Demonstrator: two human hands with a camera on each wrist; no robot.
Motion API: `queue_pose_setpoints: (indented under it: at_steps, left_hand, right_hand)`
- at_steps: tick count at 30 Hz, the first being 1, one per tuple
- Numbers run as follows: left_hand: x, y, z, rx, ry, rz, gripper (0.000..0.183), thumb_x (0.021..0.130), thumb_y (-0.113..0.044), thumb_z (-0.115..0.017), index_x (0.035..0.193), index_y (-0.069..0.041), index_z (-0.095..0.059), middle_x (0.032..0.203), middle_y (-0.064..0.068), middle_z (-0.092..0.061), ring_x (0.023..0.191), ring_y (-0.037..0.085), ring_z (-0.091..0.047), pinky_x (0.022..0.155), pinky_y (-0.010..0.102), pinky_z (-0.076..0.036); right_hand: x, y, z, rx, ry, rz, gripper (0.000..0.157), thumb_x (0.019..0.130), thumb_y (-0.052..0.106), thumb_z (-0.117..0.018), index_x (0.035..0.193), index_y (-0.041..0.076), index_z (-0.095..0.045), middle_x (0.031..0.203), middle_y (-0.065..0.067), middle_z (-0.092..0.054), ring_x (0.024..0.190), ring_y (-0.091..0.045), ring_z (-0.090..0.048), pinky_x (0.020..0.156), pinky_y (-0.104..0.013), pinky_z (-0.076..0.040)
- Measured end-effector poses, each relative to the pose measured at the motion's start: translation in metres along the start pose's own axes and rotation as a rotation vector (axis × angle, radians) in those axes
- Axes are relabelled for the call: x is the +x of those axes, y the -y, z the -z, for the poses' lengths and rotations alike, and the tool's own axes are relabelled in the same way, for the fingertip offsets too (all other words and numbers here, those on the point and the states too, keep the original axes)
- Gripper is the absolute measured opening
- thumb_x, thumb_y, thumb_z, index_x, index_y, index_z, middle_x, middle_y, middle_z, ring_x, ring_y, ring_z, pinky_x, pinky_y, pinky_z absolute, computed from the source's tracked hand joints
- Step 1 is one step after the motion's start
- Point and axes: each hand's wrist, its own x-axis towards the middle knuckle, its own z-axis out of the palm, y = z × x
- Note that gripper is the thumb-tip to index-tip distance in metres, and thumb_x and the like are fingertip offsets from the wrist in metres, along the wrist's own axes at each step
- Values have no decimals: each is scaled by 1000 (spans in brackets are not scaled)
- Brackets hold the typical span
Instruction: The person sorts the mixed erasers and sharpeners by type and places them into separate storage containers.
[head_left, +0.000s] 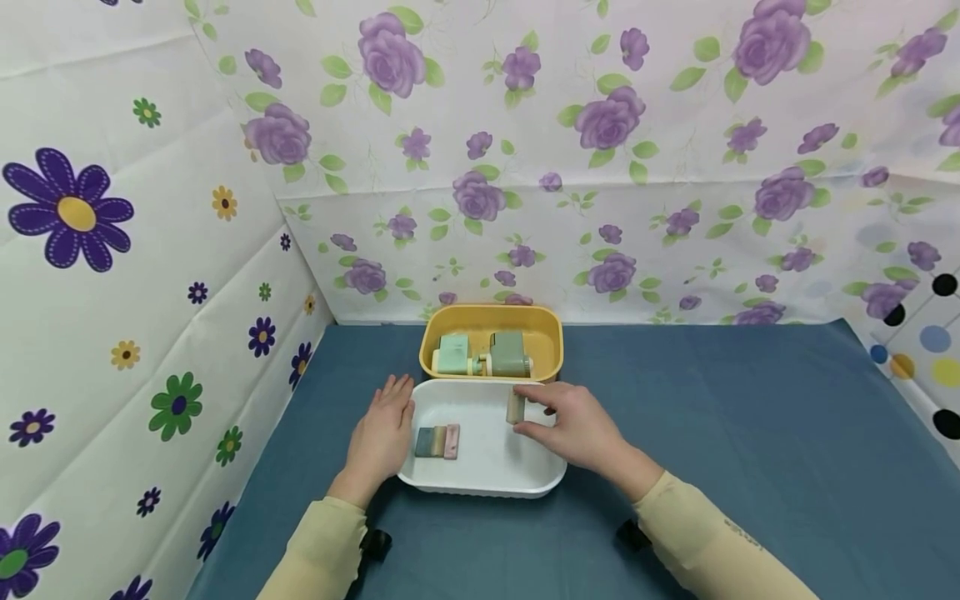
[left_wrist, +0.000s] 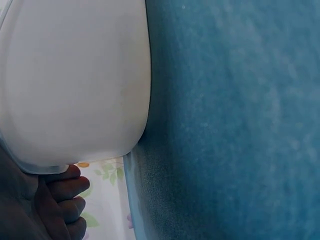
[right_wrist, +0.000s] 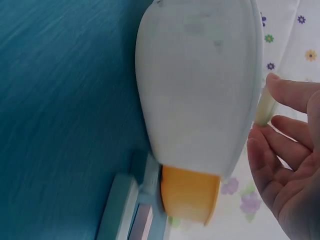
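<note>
In the head view a white tray (head_left: 480, 477) sits at the middle of the table. My left hand (head_left: 382, 429) rests along its left rim, fingers pointing forward. A small pale greenish bar (head_left: 515, 407) is pinched between the thumb and fingers of my right hand (head_left: 581, 427), over the tray's right part. The right wrist view also shows the pale bar (right_wrist: 265, 107) in that pinch. Inside the tray, at the left, a blue-grey piece (head_left: 424, 442), a tan piece (head_left: 439, 442) and a pink piece (head_left: 452, 442) lie side by side.
Directly behind the tray stands a yellow bin (head_left: 553, 337) holding two green items with cream parts, one light (head_left: 453, 353), one darker (head_left: 507, 353). In the right wrist view, teal and pink box-shaped things (right_wrist: 119, 202) show near the yellow bin. Flower-patterned cloth walls border the table.
</note>
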Motion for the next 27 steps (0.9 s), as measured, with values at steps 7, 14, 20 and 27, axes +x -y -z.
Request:
queue_pose_setpoints:
  at_steps: [7,14,20,27]
  left_hand:
    - [0,-1,0,11,6,12,49,116,-18,-46,160,3,-45,167,18,-42,160,34,-27,132,52,-20]
    - [0,-2,0,13,4,15,49,116,-19,-46,160,3,-46,166,18,-43,160,33,-28,132,51,-21]
    - [0,-2,-1,16,-1,9,48,116,-18,-46,159,4,-46,166,19,-44,160,33,-28,132,52,-22]
    - [-1,-2,-1,16,-13,4,48,116,-16,-48,159,5,-46,165,20,-45,159,34,-29,131,53,-22]
  right_hand:
    - [14,9,-10,-69,124,30,55,93,27,-88,142,10,-71,134,-3,-74,118,-21,-72,92,-40,-64]
    - [30,17,-21,-113,247,37,49,92,25,-89,135,8,-76,128,-2,-77,113,-18,-72,96,-39,-62]
    - [37,25,-34,-176,282,43,44,89,24,-91,128,8,-79,119,-2,-80,104,-17,-74,88,-37,-63]
    - [40,32,-47,-177,297,29,42,89,18,-90,128,5,-79,119,-5,-79,105,-20,-73,88,-37,-63]
